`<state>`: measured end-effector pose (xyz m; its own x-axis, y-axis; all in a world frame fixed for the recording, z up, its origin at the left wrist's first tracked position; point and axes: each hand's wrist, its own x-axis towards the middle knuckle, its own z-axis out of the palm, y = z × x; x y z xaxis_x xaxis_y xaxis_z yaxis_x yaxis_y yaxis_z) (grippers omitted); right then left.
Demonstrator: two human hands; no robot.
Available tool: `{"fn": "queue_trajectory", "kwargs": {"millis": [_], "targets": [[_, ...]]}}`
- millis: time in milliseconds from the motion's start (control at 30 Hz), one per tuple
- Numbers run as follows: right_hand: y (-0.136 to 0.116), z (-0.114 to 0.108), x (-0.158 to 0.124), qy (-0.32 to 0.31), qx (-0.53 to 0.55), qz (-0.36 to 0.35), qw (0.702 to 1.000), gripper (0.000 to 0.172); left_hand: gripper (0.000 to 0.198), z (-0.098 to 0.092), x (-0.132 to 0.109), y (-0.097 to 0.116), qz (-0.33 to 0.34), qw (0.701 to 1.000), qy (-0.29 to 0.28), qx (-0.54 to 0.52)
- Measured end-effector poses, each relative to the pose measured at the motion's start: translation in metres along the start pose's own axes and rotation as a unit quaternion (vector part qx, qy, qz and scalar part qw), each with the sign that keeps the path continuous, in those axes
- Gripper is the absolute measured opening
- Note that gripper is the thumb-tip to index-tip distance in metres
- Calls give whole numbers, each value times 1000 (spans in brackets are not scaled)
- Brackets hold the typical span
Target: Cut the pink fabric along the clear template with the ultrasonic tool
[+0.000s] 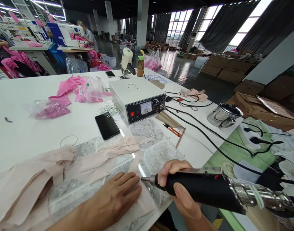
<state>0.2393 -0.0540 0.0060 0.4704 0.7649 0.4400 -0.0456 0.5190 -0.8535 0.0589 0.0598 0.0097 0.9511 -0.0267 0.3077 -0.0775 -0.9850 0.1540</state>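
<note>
My right hand [179, 183] is wrapped around the black body of a handheld ultrasonic welding tool [202, 187]. Its narrow metal tip points left and sits just beside the fingertips of my left hand [115, 197], at the strip of pale beige fabric. The left hand lies flat on that fabric strip [144, 200], fingers stretched out and pressing it to the marble-patterned sheet [154, 131]. More beige fabric [23, 183] is heaped at the left, and another long piece [105, 155] runs across the sheet. Whether the tip touches the cloth I cannot tell.
A white control box [137, 96] stands behind, its black cable [209, 147] running right. Around it lie a black phone [107, 125], orange thread snips [172, 130], a lidded glass mug [224, 115] and bagged pink pieces [50, 109]. A co-worker [89, 35] sits at a sewing machine.
</note>
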Motion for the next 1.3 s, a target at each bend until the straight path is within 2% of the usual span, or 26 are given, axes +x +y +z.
{"fn": "queue_trajectory", "kwargs": {"millis": [533, 700, 867, 967, 1100, 1300], "targets": [[5, 1, 7, -16, -18, -9, 1000, 12, 25, -3, 2, 2, -3, 1000, 16, -14], [-12, -4, -1, -33, 0, 5, 999, 11, 27, 1, -3, 16, -8, 1000, -6, -11], [-30, -4, -14, -30, 3, 15, 999, 14, 32, 1, -10, 24, -1, 1000, 7, -15], [-25, -2, -18, -32, 2, 2, 999, 15, 33, -1, -12, 17, -7, 999, 1, -46], [-16, 0, -20, -6, 21, 5, 1000, 18, 34, 1, -9, -4, -50, 996, 30, -73], [-16, -3, -20, -25, 41, 28, 998, 16, 34, 1, 6, -35, -42, 994, -61, -77]]}}
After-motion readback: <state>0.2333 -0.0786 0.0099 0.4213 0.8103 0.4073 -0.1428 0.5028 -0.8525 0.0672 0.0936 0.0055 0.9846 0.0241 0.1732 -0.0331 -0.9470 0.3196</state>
